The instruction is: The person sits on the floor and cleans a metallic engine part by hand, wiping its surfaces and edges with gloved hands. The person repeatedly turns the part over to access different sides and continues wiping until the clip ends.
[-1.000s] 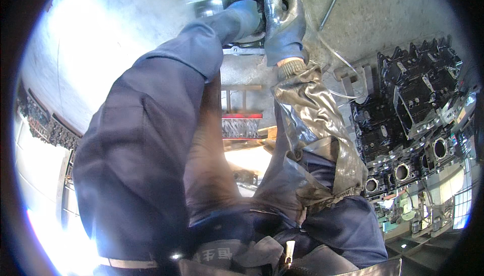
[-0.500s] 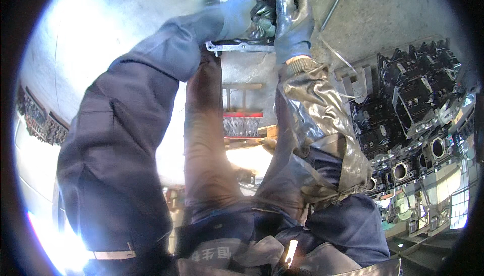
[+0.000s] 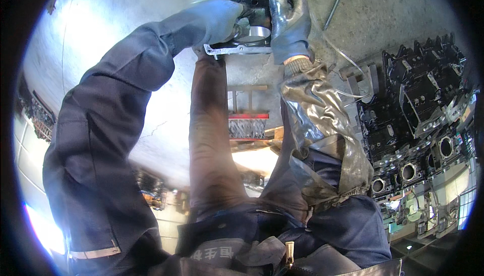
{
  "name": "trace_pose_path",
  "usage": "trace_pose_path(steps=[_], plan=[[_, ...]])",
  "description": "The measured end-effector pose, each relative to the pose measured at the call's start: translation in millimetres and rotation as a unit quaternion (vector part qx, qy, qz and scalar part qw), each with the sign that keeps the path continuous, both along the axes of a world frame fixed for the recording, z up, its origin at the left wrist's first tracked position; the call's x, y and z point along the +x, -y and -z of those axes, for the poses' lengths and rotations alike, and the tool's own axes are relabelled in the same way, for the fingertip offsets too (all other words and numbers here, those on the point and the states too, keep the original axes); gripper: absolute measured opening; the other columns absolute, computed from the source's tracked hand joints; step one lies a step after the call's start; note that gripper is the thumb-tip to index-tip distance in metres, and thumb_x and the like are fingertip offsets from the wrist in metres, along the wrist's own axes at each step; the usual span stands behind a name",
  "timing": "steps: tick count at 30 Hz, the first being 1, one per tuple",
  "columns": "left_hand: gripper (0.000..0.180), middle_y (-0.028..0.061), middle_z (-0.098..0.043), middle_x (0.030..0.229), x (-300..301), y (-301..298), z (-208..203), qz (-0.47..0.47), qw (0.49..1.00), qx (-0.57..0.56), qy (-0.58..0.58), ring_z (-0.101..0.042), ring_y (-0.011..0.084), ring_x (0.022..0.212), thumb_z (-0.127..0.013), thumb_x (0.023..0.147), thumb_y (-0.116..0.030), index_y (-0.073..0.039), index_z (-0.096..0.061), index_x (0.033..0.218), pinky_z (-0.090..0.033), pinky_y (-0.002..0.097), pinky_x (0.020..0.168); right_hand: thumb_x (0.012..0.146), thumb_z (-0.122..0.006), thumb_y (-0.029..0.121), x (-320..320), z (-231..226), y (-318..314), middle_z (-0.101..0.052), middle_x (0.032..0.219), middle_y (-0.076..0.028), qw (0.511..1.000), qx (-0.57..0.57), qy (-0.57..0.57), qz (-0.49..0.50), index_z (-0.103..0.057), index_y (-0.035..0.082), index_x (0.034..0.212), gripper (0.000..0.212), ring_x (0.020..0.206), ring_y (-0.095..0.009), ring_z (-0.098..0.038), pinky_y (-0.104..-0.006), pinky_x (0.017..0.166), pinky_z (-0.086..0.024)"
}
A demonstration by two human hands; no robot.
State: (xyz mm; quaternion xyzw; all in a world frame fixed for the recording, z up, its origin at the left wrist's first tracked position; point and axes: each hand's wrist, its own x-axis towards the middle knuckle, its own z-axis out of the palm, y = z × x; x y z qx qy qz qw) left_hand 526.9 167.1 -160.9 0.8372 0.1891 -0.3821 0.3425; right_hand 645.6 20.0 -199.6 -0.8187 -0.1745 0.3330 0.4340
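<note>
At the top of the view lies a dark metal housing [image 3: 241, 50] with a pale, bolt-holed rim and a shiny round bore [image 3: 253, 35] inside. My left hand [image 3: 224, 19], in a blue-grey glove with dark fingertips, reaches into it from the left. Its fingers curl by the bore's left edge; whatever they hold is hidden. On the housing's right side, my gloved right hand [image 3: 291, 26] grips the edge, thumb pointing away from me. A shiny, stained sleeve covers the right forearm.
A thin metal rod [image 3: 336, 4] lies on the concrete floor beyond my right hand. Pale tubing [image 3: 348, 59] curves nearby. Rows of black engine castings [image 3: 421, 84] stand at right. Between my legs is a red-edged crate [image 3: 248, 125]; blurred parts sit at lower left.
My left hand has drawn back to the left, uncovering the round bore. My right hand stays on the housing's edge. The whole view has shifted slightly.
</note>
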Motion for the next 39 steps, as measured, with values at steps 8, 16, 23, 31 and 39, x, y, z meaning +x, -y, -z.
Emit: trace_pose_path(steps=[8, 16, 23, 31, 39], plan=[[0.026, 0.0242, -0.075, 0.107, 31.3, 12.1, 16.2, 0.009, 0.99, 0.017, -0.138, -0.074, 0.0369, 0.098, -0.072, 0.088, -0.025, -0.007, -0.08, 0.105, -0.059, 0.0469, 0.082, 0.099, -0.07, 0.045, 2.7, 2.6, 2.2, -0.071, 0.107, -0.017, 1.0, -0.026, 0.008, -0.012, -0.067, -0.001, 0.117, 0.049, 0.097, -0.025, -0.07, -0.038, 0.087, -0.055], [0.036, 0.0219, -0.075, 0.112, 29.7, 32.5, 51.2, -0.067, 0.978, 0.058, -0.19, -0.074, 0.0375, 0.103, -0.077, 0.086, -0.028, -0.005, -0.077, 0.114, -0.06, 0.0431, 0.09, 0.097, -0.072, 0.045, -0.4, 6.4, 2.3, -0.072, 0.109, -0.018, 0.998, -0.021, 0.057, -0.019, -0.066, -0.001, 0.119, 0.051, 0.099, -0.026, -0.07, -0.0385, 0.088, -0.055], [0.038, 0.0262, -0.068, 0.13, 38.5, 45.7, 72.8, -0.169, 0.983, -0.04, -0.06, -0.064, 0.037, 0.124, -0.059, 0.101, -0.03, -0.005, -0.07, 0.126, -0.051, 0.0411, 0.103, 0.097, -0.073, 0.04, 4.6, 2.8, -1.6, -0.07, 0.114, -0.019, 0.999, -0.026, 0.017, -0.009, -0.064, -0.003, 0.122, 0.05, 0.105, -0.028, -0.069, -0.0399, 0.092, -0.055], [0.039, 0.0295, -0.07, 0.119, 26.1, 53.6, 7.9, -0.346, 0.928, 0.056, -0.128, -0.068, 0.0442, 0.113, -0.066, 0.094, -0.021, 0.003, -0.067, 0.125, -0.054, 0.0445, 0.098, 0.099, -0.073, 0.035, 9.1, 6.0, -1.5, -0.07, 0.113, -0.015, 0.998, 0.014, -0.058, -0.009, -0.064, -0.003, 0.125, 0.048, 0.098, -0.022, -0.069, -0.0355, 0.088, -0.056], [0.049, 0.0205, -0.065, 0.13, -54.9, 133.3, -95.7, -0.637, 0.703, -0.244, 0.2, -0.067, 0.0224, 0.11, -0.066, 0.099, -0.01, 0.004, -0.05, 0.143, -0.055, 0.0335, 0.096, 0.101, -0.072, 0.021, 15.1, -16.1, 50.5, -0.068, 0.11, -0.01, 0.988, 0.067, -0.132, 0.053, -0.063, 0.0, 0.125, 0.034, 0.101, -0.013, -0.066, -0.0278, 0.081, -0.057]])
